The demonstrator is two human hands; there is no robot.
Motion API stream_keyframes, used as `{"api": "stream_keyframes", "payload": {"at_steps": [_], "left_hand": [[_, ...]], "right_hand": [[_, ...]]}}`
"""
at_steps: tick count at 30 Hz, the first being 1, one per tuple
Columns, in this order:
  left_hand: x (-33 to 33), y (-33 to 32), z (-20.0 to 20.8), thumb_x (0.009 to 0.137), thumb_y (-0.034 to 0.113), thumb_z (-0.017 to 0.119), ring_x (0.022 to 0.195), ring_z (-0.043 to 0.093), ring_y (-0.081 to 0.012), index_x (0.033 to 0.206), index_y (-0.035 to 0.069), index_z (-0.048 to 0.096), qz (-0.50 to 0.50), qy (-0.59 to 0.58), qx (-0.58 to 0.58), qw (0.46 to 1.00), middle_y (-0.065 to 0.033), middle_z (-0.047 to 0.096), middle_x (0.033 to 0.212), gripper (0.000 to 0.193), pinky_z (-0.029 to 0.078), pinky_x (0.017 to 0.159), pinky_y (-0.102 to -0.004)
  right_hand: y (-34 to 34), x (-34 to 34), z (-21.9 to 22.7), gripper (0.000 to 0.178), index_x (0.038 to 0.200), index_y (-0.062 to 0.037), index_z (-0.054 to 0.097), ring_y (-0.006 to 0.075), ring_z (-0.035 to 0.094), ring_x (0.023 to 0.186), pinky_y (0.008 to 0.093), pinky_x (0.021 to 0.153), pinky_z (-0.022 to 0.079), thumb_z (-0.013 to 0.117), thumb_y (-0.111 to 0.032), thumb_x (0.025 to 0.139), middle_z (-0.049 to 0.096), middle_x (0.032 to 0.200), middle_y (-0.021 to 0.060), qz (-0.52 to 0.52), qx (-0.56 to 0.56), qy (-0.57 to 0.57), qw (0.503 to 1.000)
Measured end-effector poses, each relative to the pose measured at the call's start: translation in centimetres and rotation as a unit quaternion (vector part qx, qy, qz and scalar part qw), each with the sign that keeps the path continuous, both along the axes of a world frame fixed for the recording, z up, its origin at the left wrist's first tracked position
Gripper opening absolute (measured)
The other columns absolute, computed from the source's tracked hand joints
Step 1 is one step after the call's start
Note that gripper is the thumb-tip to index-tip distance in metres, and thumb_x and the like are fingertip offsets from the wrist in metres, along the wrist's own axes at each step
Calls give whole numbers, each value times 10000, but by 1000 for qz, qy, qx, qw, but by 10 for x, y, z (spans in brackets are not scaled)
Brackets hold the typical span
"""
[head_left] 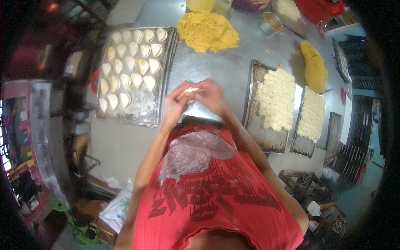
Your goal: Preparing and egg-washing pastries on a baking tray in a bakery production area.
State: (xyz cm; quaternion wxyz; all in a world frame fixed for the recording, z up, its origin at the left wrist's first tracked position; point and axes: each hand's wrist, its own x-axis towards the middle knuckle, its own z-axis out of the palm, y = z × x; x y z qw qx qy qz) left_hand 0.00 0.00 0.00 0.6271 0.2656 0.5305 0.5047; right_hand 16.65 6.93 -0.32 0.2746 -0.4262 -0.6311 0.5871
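Close to my body, at the near edge of the metal table, my left hand (177,99) and my right hand (211,96) meet around a small piece of pale dough (191,90). Something yellow shows at the dough, and my fingers are closed on it from both sides. My fingertips are partly blurred, and most of the piece is covered by them. To the left, a baking tray (143,112) carries rows of folded half-round pastries (131,63). Beyond my hands a large mound of crumbly yellow filling (207,32) lies on the table (233,62).
Right of my hands, two dark trays (266,139) (301,148) hold many pale dough pieces (276,99). A second yellow mound (312,66) lies beyond them. A metal cup (271,23) stands far right, near another person's hand (260,3). A yellow container (201,5) stands at the back.
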Motion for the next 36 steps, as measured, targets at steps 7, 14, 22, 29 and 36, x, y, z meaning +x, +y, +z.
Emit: {"api": "stream_keyframes", "payload": {"at_steps": [7, 14, 22, 29, 36], "left_hand": [[-6, 11, -9, 939, 134, 662, 833, 634, -134, 1224, 52, 670, -138, 276, 15, 951, -111, 644, 1093, 297, 525, 684, -276], [2, 6, -80, 884, 82, 678, 808, 649, -216, 991, -8, 728, -123, 463, 244, 843, -118, 676, 918, 148, 524, 719, -328], [-13, 14, -85, 875, 30, 691, 774, 672, -117, 1221, -38, 636, -199, 113, -1, 973, -73, 712, 906, 357, 512, 648, -236], [-43, -5, -81, 888, 141, 659, 809, 705, -211, 1192, -37, 636, -139, 167, -10, 976, -147, 707, 939, 353, 568, 715, -333], [-25, 21, -108, 841, 154, 563, 1169, 548, -388, 1191, 26, 633, -206, 496, 192, 821, -210, 619, 1222, 379, 438, 1027, -457]], "right_hand": [[5, 15, 1, 202, 1035, -39, 727, 246, 636, 919, 349, 801, 521, 728, -84, 838, 606, 989, 136, -1, -20, 14, 1000], [-10, 27, -75, 181, 987, -55, 733, 263, 637, 861, 353, 754, 511, 639, -70, 833, 645, 870, 144, 64, 319, -209, 922], [7, 12, -54, 104, 883, -25, 696, 375, 666, 776, 432, 738, 527, 636, -63, 807, 671, 766, 163, 53, 81, -253, 963], [15, -65, -71, 147, 941, -85, 607, 347, 561, 851, 477, 755, 433, 597, -230, 918, 581, 912, 127, -60, 402, -443, 799], [42, -45, -112, 292, 1091, -11, 630, 386, 550, 1136, 465, 977, 435, 503, -244, 970, 645, 1167, 178, -139, 98, -254, 952]]}}
